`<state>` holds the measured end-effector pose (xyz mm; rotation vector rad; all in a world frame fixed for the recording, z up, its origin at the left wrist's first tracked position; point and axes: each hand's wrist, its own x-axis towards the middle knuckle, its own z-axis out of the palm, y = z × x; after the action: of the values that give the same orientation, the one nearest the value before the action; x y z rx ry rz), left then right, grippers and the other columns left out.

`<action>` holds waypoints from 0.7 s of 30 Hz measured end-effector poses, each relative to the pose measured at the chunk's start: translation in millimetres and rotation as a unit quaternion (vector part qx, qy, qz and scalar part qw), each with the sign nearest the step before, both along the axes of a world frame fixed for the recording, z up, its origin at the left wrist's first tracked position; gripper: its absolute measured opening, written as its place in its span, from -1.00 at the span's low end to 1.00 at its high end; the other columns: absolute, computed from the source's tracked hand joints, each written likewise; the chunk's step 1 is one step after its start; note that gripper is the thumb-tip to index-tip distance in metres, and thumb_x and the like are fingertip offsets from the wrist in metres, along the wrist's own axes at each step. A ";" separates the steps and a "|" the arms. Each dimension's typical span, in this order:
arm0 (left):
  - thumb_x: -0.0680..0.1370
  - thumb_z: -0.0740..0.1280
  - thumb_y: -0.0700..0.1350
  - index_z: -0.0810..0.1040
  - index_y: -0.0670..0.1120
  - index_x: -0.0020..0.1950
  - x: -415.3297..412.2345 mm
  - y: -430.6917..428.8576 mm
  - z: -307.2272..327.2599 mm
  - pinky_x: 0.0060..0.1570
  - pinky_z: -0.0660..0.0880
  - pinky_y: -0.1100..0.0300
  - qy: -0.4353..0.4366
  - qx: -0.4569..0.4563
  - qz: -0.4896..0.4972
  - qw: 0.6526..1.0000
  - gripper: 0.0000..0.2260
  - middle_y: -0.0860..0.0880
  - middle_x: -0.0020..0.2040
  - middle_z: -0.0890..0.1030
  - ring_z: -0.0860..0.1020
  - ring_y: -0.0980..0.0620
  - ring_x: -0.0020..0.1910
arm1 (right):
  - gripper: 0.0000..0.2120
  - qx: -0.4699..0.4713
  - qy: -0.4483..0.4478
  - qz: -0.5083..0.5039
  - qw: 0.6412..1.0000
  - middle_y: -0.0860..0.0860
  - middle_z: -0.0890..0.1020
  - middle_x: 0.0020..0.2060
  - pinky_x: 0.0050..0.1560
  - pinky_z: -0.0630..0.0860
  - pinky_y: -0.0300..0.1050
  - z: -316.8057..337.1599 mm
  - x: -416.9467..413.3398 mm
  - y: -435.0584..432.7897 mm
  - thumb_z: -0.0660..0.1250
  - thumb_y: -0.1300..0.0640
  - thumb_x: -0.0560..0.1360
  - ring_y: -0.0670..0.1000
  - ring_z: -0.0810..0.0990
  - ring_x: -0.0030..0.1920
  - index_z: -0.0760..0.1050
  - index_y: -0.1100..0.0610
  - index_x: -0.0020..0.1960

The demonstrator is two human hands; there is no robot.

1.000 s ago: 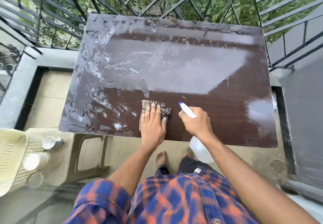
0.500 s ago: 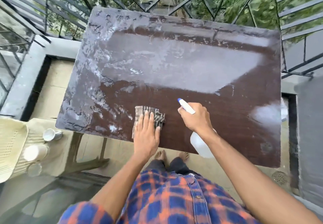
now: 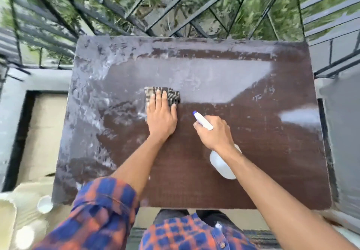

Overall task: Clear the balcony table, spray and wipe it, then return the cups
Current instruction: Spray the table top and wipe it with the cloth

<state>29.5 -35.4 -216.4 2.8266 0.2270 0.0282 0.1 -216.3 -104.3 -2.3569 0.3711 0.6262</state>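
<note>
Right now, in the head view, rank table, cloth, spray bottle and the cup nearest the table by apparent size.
table
spray bottle and cloth: too close to rank, both partly hidden
cup: smallest, blurred

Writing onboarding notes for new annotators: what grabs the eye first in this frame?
The wet dark brown rectangular tabletop fills the view, smeared whitish along its left and far edges. Near its centre the left hand presses flat on a folded striped grey cloth, and beside it the right hand grips a white plastic spray bottle with a blue nozzle tip. A white cup sits off the table, lower left.
</note>
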 end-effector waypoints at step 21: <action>0.67 0.04 0.13 0.16 -0.16 0.61 232.0 13.4 9.2 0.55 0.06 -0.13 0.044 -0.032 -0.105 0.993 -0.42 -0.19 0.61 0.20 0.16 -0.22 0.57 | -0.64 -0.038 -0.032 -0.122 0.991 0.02 0.51 -0.41 -0.12 0.38 0.01 5.0 97.5 31.5 0.34 0.00 0.57 0.26 0.50 -0.17 0.39 0.09 -0.35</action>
<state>261.5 -22.0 -207.2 2.7756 -0.0508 -0.1463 97.6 -184.8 -99.3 -2.3477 0.6531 0.4274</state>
